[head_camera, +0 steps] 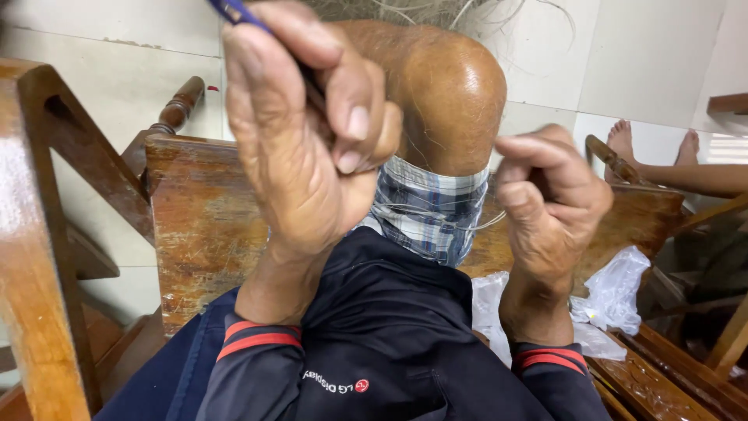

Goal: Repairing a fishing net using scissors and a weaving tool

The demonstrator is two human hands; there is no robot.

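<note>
Left hand is curled tight, thumb pressed over bent fingers, pinching a thin blue-purple tool that juts out past the top of the fist. Right hand is closed in a loose fist; what it grips cannot be told, though fine pale threads run from it across the checked blue-and-white cloth wrapped below the bare, shiny raised knee. Wiry pale fibres lie beyond the knee. Beneath sits a worn, scratched wooden bench with crumpled clear plastic.
</note>
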